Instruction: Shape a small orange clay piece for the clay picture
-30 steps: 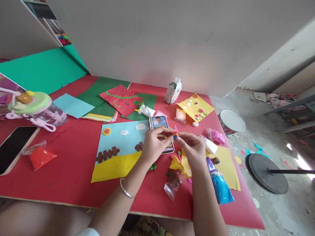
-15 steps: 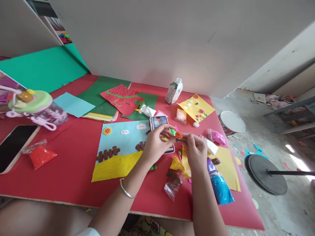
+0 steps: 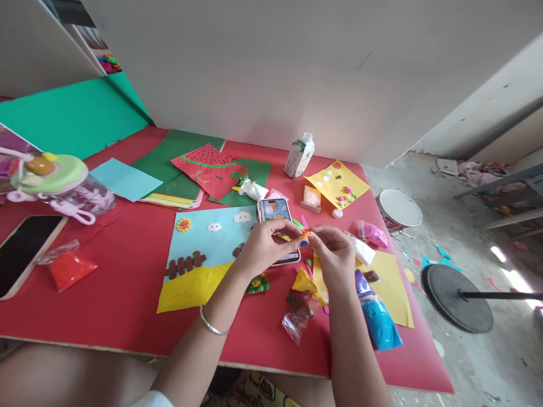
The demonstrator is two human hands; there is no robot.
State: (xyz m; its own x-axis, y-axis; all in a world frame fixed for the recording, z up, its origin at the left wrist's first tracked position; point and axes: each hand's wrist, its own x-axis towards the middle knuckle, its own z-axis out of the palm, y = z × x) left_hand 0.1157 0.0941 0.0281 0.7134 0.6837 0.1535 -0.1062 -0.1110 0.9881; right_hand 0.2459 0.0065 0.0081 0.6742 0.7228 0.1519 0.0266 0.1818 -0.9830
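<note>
Since the earlier frame, the right hand (image 3: 335, 251) has brought its fingertips nearer to those of the left hand (image 3: 268, 243), and the small orange piece (image 3: 306, 232), which showed larger before, is now mostly covered. The left forearm has also shifted a little, so more of a green card with flowers (image 3: 258, 283) is seen beside it. The orange piece is held in the air between the two hands, above the table (image 3: 127, 316). The left thumb and index finger are clamped on it from one side, and the right thumb and index finger pinch it from the other.

Behind the left hand lies a lit phone (image 3: 274, 210), partly hidden. Left of it is a picture with a brown fence and a yellow field (image 3: 193, 287). Near the right forearm are a blue packet (image 3: 380, 323) and a yellow sheet (image 3: 394, 302). Farther back stands a white carton (image 3: 299, 156).
</note>
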